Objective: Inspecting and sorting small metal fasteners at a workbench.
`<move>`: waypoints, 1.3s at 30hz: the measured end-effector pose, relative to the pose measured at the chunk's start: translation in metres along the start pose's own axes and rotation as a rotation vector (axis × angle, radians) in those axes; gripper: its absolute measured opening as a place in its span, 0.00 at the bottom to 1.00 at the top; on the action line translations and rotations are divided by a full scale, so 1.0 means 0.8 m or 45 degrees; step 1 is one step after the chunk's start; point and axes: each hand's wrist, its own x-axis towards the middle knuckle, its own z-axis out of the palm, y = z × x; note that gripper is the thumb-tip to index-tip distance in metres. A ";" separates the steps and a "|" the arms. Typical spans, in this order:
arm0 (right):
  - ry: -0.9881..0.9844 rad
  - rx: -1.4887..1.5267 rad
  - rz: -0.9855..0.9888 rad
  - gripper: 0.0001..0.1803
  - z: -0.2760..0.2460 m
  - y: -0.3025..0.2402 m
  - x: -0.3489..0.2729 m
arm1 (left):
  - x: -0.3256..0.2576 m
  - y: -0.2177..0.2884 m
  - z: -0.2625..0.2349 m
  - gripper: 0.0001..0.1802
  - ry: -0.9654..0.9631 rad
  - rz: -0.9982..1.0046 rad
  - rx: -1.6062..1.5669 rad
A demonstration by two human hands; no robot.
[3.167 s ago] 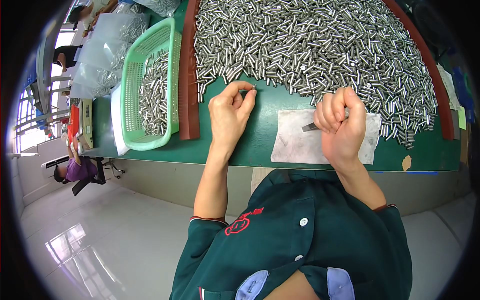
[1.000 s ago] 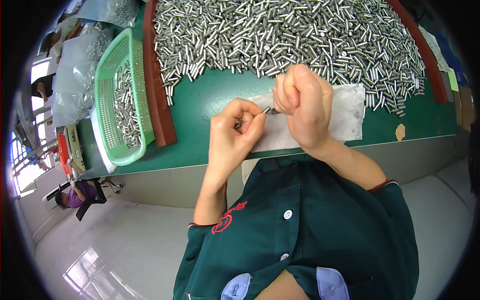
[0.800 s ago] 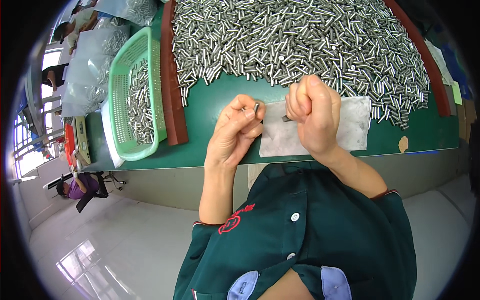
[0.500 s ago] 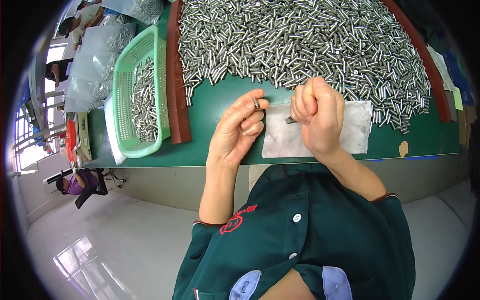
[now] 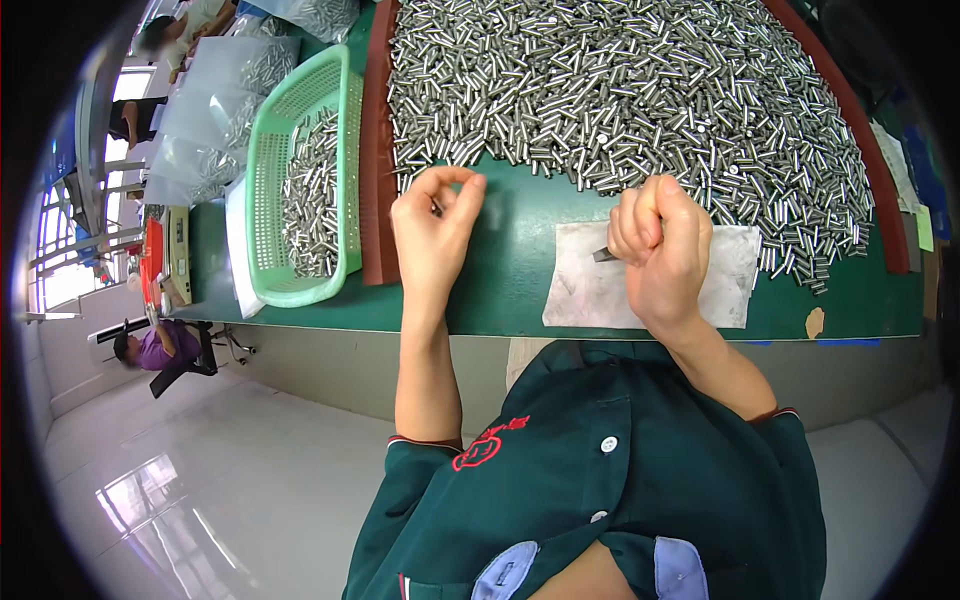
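Pale green plastic forms the long perforated basket (image 5: 266, 170) at the left of the frame, and a layer of short metal pins (image 5: 312, 210) covers much of its floor. Translucent bags (image 5: 205, 110) at the upper left, beyond the basket, show more metal pieces through their sides. Across the top of the frame, a wide heap of pins (image 5: 620, 90) lies loose on the green tabletop (image 5: 510, 275), with a reddish-brown left rail (image 5: 380, 200) and right rail (image 5: 838, 110) at its sides.

Just right of the left rail, the left hand (image 5: 435, 230) is raised, its forearm nearly vertical in the frame. The fingers curl inward and the thumb tip meets the index fingertip; a small metal piece (image 5: 437, 209) shows in the hollow, held within the fingers.

Right of centre, the right hand (image 5: 665, 255) makes a fist, its forearm slanting up and leftward. It grips a flat dark tool (image 5: 603, 255), whose end juts left above a smudged white cloth (image 5: 590, 290) near the tabletop's front edge.
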 end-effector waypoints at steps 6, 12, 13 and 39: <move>0.002 0.045 0.014 0.20 -0.001 -0.001 0.000 | 0.018 -0.011 -0.004 0.08 0.230 0.143 0.620; 0.007 0.079 0.028 0.20 -0.002 0.000 0.003 | 0.018 -0.012 -0.015 0.05 0.003 0.315 0.705; 0.006 0.081 0.022 0.20 -0.002 0.000 0.003 | 0.015 -0.010 -0.014 0.05 0.000 0.312 0.704; 0.042 0.284 -0.029 0.20 -0.012 0.001 0.002 | -0.078 0.039 0.053 0.04 -0.371 0.193 0.075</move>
